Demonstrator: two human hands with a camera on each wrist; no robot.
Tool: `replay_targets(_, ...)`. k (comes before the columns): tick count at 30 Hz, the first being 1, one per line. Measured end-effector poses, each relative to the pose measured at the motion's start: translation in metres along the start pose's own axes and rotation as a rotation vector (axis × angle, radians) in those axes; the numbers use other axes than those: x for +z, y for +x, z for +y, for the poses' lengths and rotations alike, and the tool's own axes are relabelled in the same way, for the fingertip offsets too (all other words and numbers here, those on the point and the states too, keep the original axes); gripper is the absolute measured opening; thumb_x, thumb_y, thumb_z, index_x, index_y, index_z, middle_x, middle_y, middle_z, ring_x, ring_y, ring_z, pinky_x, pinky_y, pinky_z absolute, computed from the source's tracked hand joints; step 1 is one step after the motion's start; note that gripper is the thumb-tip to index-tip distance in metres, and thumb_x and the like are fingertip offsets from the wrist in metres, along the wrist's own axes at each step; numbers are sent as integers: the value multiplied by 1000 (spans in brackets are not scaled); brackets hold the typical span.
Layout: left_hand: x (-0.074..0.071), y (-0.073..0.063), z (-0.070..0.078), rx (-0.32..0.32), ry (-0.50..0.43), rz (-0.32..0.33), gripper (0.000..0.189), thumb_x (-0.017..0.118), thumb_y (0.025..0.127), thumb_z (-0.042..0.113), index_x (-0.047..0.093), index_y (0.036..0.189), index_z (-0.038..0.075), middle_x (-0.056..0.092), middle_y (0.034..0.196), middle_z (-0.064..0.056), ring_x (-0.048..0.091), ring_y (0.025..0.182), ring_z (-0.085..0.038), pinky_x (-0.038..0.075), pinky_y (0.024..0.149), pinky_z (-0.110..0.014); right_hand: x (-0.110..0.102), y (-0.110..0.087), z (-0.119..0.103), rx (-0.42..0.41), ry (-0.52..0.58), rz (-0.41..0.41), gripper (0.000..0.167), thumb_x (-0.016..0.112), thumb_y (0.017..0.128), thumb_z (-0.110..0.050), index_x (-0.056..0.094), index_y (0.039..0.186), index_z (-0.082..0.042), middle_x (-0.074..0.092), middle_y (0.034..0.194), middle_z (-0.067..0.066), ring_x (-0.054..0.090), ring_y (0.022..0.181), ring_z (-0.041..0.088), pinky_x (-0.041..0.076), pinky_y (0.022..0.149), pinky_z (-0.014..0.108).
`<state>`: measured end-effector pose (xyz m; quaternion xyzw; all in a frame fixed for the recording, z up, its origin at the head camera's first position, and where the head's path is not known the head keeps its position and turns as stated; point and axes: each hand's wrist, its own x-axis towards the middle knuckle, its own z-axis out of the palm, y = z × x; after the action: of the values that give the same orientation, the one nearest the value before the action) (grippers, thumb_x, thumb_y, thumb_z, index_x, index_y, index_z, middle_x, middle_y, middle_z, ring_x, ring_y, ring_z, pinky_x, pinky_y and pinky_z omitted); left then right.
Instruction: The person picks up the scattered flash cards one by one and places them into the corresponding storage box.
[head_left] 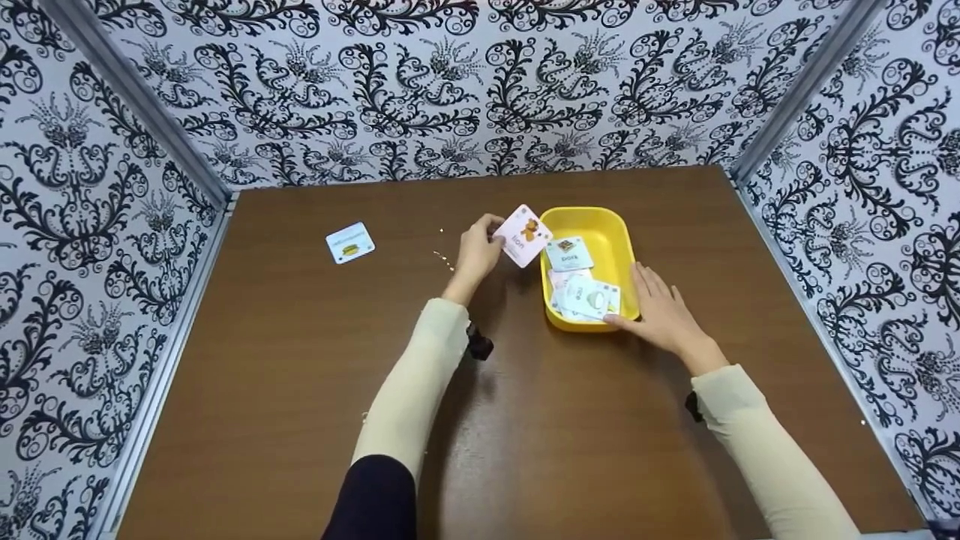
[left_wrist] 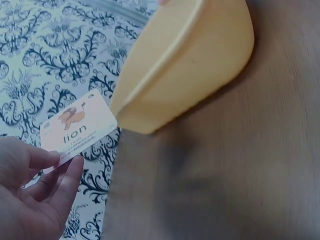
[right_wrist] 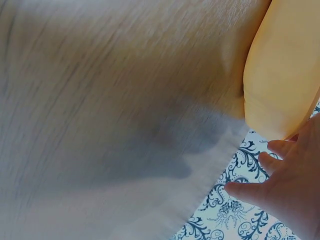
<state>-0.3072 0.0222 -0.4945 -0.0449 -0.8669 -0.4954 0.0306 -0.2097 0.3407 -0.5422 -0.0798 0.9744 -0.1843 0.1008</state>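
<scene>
My left hand (head_left: 478, 251) pinches a flash card (head_left: 523, 236) printed with a lion, held beside the left rim of a yellow plastic tub (head_left: 616, 259). In the left wrist view the lion card (left_wrist: 79, 125) sits between thumb and fingers, its corner overlapping the tub wall (left_wrist: 200, 65). Several cards lie in the tub, among them a pork card (head_left: 569, 255) and a rice card (head_left: 589, 297). My right hand (head_left: 667, 315) rests at the tub's right side, fingers extended along the rim and thumb at the front corner.
Another flash card (head_left: 350, 242) with a yellow picture lies on the brown table (head_left: 300, 360), left of my left hand. Patterned walls (head_left: 450, 90) with metal edging enclose the table at the back and both sides.
</scene>
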Motion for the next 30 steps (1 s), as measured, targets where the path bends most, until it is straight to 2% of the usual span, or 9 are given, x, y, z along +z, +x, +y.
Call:
replay_targets(4, 8, -2, 6, 15, -10, -30, 29, 60, 92, -4, 67, 119, 3, 72, 108, -16, 66, 98, -26, 53, 88, -34, -1, 0, 0, -12, -13, 12, 113, 57, 88, -68, -6, 160, -8, 3, 168, 18, 5, 154, 40, 7, 118, 71)
replay_targets(8, 19, -6, 14, 34, 13, -93, 28, 60, 93, -1, 67, 120, 5, 72, 109, -14, 66, 99, -25, 53, 89, -33, -1, -2, 0, -27, -21, 23, 111, 58, 89, -66, -4, 160, -6, 4, 168, 18, 6, 155, 40, 8, 118, 71)
replay_targets(11, 30, -10, 19, 45, 54, -164, 28, 59, 94, 2, 67, 120, 6, 72, 111, -13, 66, 101, -23, 53, 89, -31, -2, -2, -1, -27, -21, 21, 111, 58, 89, -66, -3, 160, -7, 5, 168, 18, 6, 154, 40, 9, 118, 71)
replay_targets(16, 51, -19, 30, 45, 130, -317, 30, 58, 95, 2, 65, 123, 6, 71, 117, -13, 66, 106, -22, 54, 89, -29, -2, -2, -1, -22, -17, 18, 111, 58, 88, -67, -1, 160, -7, 6, 168, 18, 6, 154, 41, 9, 118, 70)
replay_targets(20, 66, -28, 40, 50, 233, -412, 30, 58, 96, 4, 64, 125, 9, 69, 121, -11, 64, 108, -21, 53, 91, -31, -2, -2, 0, -27, -18, 11, 113, 56, 87, -71, -2, 160, -7, 6, 168, 18, 6, 154, 41, 9, 118, 71)
replay_targets(24, 82, -38, 48, 82, 356, -457, 30, 59, 96, 6, 63, 126, 12, 69, 121, -8, 64, 108, -20, 53, 92, -31, -2, -2, 2, -37, -22, 13, 115, 54, 86, -75, -2, 160, -7, 7, 168, 19, 6, 154, 41, 10, 118, 71)
replay_targets(30, 103, -48, 57, 73, 462, -486, 31, 57, 97, 7, 61, 127, 14, 69, 117, -7, 65, 100, -18, 54, 86, -29, -1, -3, 2, -45, -10, 27, 114, 54, 86, -74, 0, 160, -7, 7, 168, 18, 7, 154, 42, 11, 118, 71)
